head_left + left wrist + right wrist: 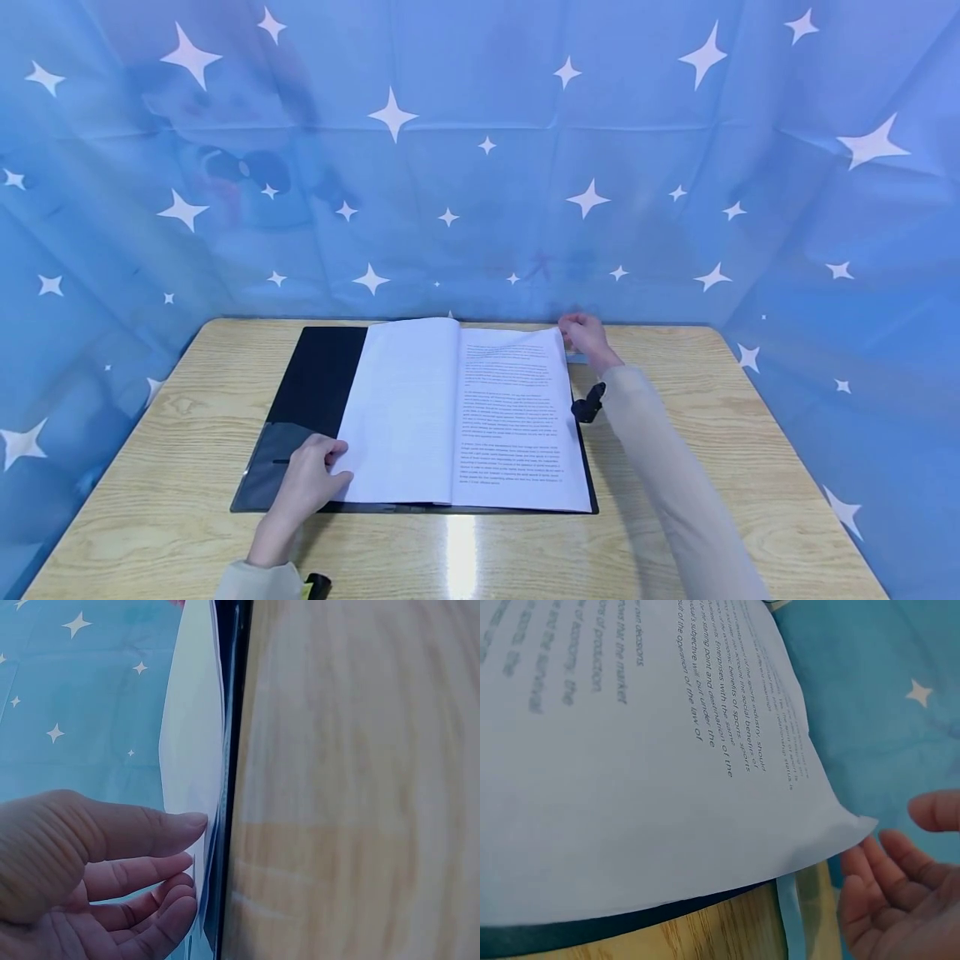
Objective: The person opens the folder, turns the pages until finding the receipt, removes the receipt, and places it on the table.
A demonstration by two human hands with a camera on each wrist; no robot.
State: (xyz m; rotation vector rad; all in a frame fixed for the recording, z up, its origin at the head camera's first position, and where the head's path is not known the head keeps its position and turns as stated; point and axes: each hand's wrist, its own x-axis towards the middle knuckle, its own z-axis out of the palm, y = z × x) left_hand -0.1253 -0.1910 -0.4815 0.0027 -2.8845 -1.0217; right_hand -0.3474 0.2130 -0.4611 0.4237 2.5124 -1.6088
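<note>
A black folder [315,367] lies spread on the wooden table with printed sheets inside. Its left page [405,408] is mostly blank, and lines of text fill the right page [513,417]. My left hand [315,475] rests at the lower left edge of the sheets, thumb and fingers apart and loosely bent. At the top right corner of the right page is my right hand [583,335]. In the right wrist view, its fingers [877,877] touch the slightly lifted page corner [862,823] from below, while the thumb stands away from the paper.
The wooden table [150,467] extends around the folder. A pale blue strip [576,358] shows beside the folder's right edge, partly behind the right hand. A blue curtain [480,167] with white stars hangs along the table's back and sides.
</note>
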